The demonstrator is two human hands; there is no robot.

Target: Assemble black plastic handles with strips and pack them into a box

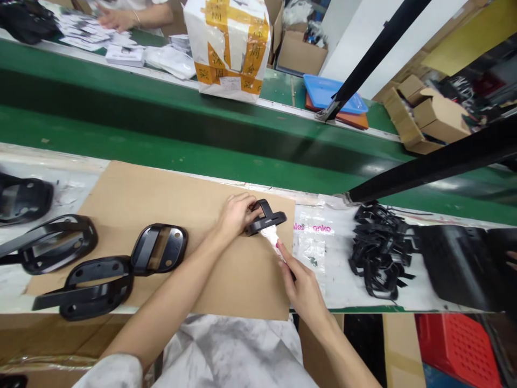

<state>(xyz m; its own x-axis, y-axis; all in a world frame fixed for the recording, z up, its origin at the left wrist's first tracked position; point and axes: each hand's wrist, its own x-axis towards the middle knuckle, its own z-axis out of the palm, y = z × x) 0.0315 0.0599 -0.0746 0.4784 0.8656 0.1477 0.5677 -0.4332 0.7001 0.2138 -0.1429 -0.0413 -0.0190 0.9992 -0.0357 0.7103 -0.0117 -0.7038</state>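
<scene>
My left hand is closed on a black plastic part with a raised loop, tilted above the cardboard sheet. In my right hand is a slim hand tool with a white end; its exact kind is unclear. That white end meets the lower edge of the part, and my fingers cover most of the handle. To the left lie similar black parts with handle-like bars: one on the cardboard, another nearer me, and several farther left.
On the right, a heap of thin black plastic pieces sits on white plastic sheeting. Black posts slant across the right. Beyond the green conveyor stand a taped package and blue tray. A co-worker's hand is among papers.
</scene>
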